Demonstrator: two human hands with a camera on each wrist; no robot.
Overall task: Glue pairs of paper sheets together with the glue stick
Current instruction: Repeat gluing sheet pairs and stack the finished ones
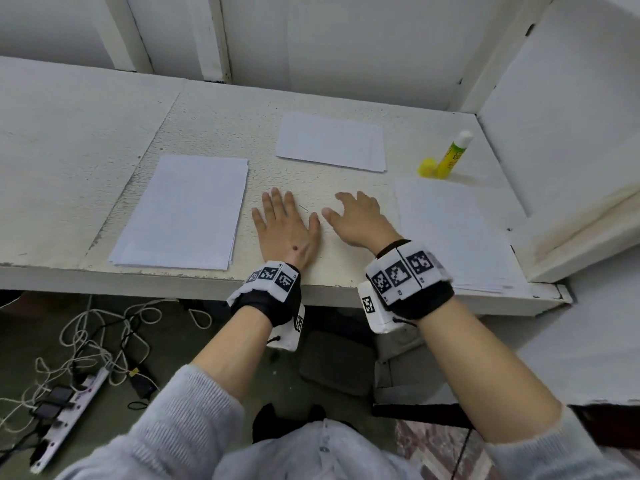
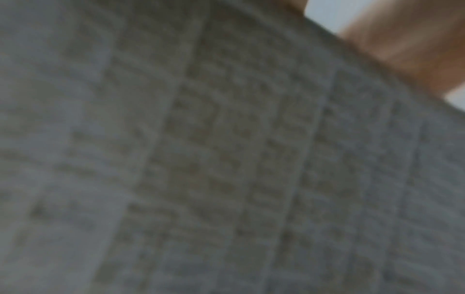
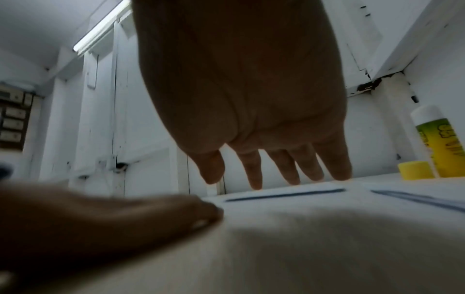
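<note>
**Head view: both hands idle on the table, glue stick uncapped at the far right**

Head view shows the left hand lying flat, palm down, fingers straight, on the bare table. It holds nothing. The right hand sits just beside it, raised a little, fingers spread and loosely bent, also holding nothing.

Paper positions:
- Left stack: near the front edge, left of the left hand.
- Far stack: beyond both hands, toward the wall.
- Right stack: right of the right hand, reaching the front edge; the right wrist band covers part of it.

The glue stick stands upright past the right stack, near the corner wall. Its yellow cap is off and stands touching its left side.

Right wrist view confirms the right fingers hang clear above the table. Left wrist view is blurred grey.

Under the table: a power strip, tangled cords, a dark pedal-like pad.
</note>
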